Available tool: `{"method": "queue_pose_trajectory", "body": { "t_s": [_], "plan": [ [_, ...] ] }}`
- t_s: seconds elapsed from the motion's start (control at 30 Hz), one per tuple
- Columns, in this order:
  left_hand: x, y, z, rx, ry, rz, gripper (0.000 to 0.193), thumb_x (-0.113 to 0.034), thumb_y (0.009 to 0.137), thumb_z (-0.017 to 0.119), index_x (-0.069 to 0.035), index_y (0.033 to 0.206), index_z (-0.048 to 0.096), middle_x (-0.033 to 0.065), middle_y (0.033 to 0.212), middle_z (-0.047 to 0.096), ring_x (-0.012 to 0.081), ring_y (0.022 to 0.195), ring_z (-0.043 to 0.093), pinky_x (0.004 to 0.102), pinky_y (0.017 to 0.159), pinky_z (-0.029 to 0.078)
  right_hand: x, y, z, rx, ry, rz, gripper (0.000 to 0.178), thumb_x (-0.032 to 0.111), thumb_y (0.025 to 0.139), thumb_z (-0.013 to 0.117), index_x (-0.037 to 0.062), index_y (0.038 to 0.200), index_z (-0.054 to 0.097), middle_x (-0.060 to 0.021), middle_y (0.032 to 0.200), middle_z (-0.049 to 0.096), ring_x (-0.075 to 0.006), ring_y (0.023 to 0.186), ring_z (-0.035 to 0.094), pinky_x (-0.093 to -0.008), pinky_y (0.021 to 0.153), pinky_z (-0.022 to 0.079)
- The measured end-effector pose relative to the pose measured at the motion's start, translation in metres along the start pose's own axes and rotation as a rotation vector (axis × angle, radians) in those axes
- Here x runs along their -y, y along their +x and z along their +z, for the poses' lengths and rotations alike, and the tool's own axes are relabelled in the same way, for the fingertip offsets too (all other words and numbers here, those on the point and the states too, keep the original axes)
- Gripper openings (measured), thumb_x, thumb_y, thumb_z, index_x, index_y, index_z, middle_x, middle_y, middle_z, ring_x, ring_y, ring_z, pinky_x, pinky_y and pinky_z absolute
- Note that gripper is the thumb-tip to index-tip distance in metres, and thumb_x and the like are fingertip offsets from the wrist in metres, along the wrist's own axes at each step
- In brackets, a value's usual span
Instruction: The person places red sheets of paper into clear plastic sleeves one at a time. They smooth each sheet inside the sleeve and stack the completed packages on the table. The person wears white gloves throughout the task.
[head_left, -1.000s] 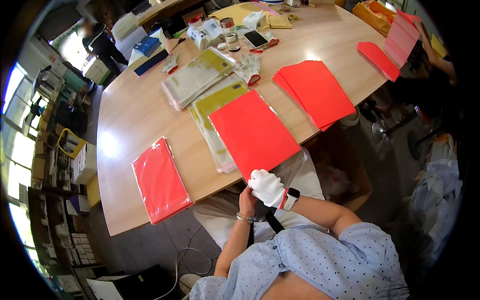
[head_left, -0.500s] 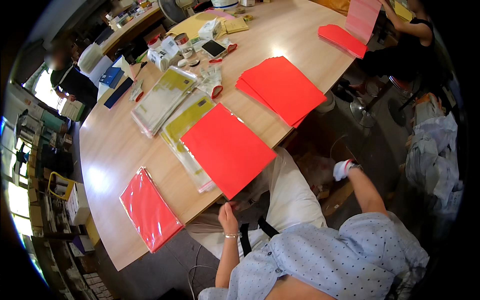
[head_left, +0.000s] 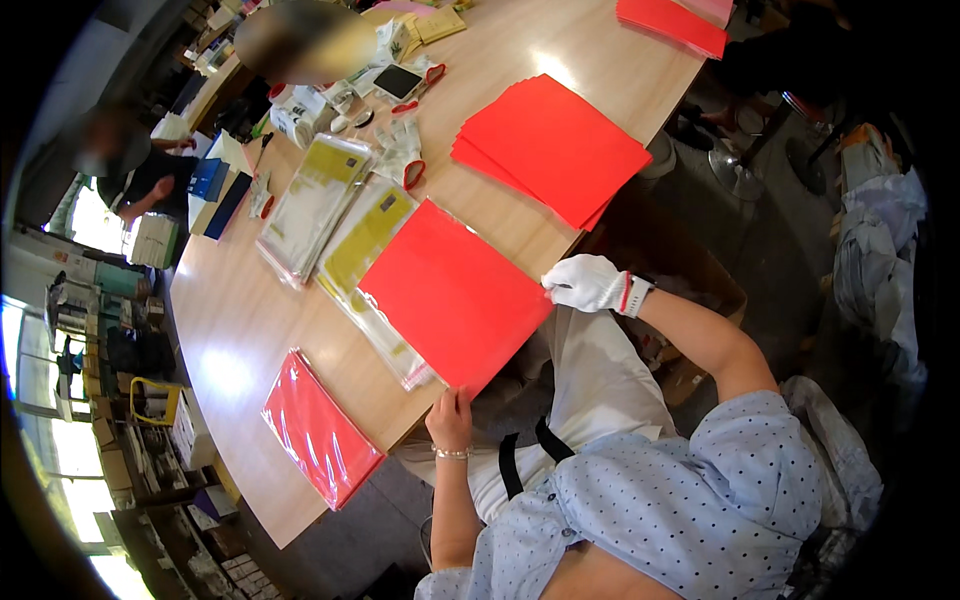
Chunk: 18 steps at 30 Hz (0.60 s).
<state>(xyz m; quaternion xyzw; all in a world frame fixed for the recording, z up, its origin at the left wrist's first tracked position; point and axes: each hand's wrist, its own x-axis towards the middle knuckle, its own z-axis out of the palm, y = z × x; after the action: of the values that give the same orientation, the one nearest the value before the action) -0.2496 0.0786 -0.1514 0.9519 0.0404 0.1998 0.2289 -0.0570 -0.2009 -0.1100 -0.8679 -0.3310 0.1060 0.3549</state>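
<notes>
A large red sheet (head_left: 455, 300), with clear plastic showing along its far and left edges, lies at the table's front and overhangs it. My left hand (head_left: 450, 420), bare with a bracelet, is closed at its near corner. My right hand (head_left: 590, 284), in a white glove, pinches its right corner. Part of the sheet rests on a stack of clear plastic bags (head_left: 410, 365) with olive-yellow panels. Farther right lies a fanned pile of red sheets (head_left: 560, 150). To the left is a stack of red sheets in shiny plastic (head_left: 322, 430).
Another pile of clear bags (head_left: 315, 205) lies farther back. Beyond are a white work glove (head_left: 402, 150), a phone (head_left: 398, 83) and rolls of tape. More red sheets (head_left: 675, 25) lie at the far right. One person (head_left: 155, 185) stands at the left; another sits at the right.
My right hand has come up from beside my leg to the sheet's right corner. My left hand has moved up to its near corner. The view has shifted slightly.
</notes>
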Motion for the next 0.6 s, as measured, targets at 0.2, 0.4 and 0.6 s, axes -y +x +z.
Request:
{"method": "queue_pose_trajectory", "body": {
  "t_s": [0.2,0.4,0.6],
  "plan": [
    [-0.001,-0.003,0.003,0.030,-0.319,-0.506,0.022,-0.022,0.089,0.059,-0.003,0.080,0.055,0.0052,0.059,0.058,0.0152,0.046,0.055,0.0275,0.042,0.041,0.022,0.002,0.023,-0.178,-0.246,0.293,0.025,0.028,0.080,0.050,0.0061,0.075,0.061,-0.0161,0.074,0.062,-0.0351,0.064,0.060,-0.0434,0.058,0.047],
    [-0.012,-0.001,-0.012,0.028,-1.038,-0.797,0.025,-0.017,0.093,0.052,0.001,0.107,0.044,0.0047,0.070,0.058,0.0084,0.047,0.051,0.0201,0.042,0.040,0.021,-0.013,0.053,-0.170,0.706,0.420,0.020,0.018,0.087,0.054,-0.0006,0.086,0.059,-0.0049,0.069,0.058,-0.0100,0.061,0.057,-0.0288,0.055,0.045],
    [0.018,-0.029,-0.124,-0.145,-0.751,-0.530,0.025,-0.011,0.092,0.052,0.001,0.112,0.045,0.0037,0.086,0.056,0.0086,0.070,0.053,0.0224,0.059,0.046,0.096,-0.001,0.109,-0.026,0.865,0.288,0.015,0.014,0.087,0.054,-0.0002,0.086,0.060,-0.0052,0.067,0.059,-0.0111,0.063,0.058,-0.0271,0.058,0.048]
  ]
}}
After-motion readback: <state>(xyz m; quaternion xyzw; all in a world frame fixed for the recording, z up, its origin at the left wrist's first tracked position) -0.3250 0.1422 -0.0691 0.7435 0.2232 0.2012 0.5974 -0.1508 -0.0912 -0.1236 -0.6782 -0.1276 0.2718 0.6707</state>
